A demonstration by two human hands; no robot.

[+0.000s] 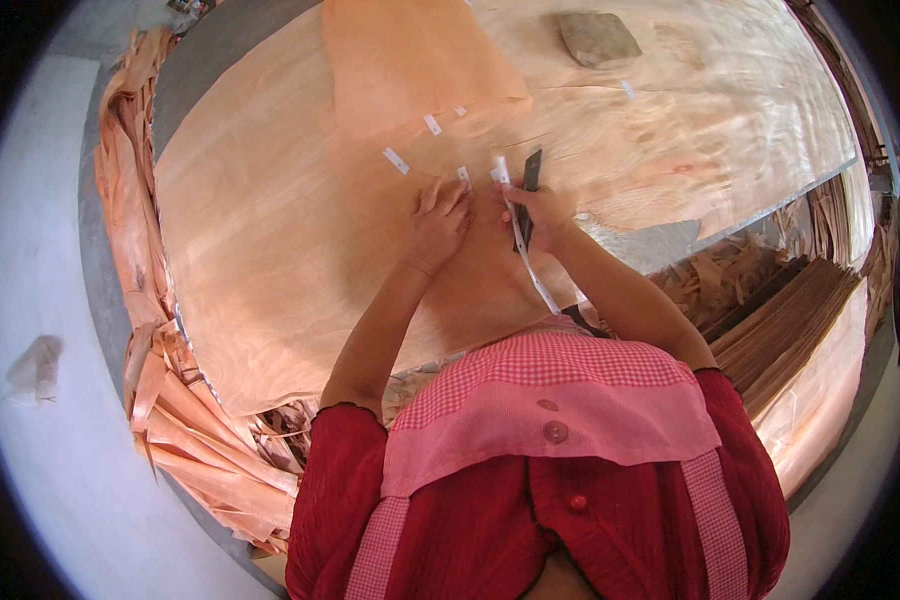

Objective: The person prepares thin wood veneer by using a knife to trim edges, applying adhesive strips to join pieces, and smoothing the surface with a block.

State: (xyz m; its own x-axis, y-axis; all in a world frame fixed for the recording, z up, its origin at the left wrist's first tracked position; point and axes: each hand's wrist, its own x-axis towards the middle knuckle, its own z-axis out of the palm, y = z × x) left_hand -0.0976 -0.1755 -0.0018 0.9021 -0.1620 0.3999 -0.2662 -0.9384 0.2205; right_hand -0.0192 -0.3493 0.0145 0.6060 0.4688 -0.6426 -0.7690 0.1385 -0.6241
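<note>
A large sheet of pale wood veneer point(270, 250) lies before me, with a more orange veneer piece point(410, 60) at its far side. My left hand point(440, 230) rests palm down on the sheet, fingers stretched out. Its fingertips touch or nearly touch a small white piece of tape point(463, 175). In my right hand point(543, 215), close beside it, is a dark flat blade point(532, 170), handle details hidden by the fingers. The same hand holds a long white tape strip point(538, 280) that trails toward my apron. More tape pieces point(396, 160) stick to the veneer by the orange piece's edge.
A brown flat block point(598, 38) sits on the veneer at the far right. Long veneer scraps point(135, 200) hang along the left edge. Stacked veneer sheets point(785, 330) and loose scraps lie low on the right. A pale floor point(40, 250) runs along the left.
</note>
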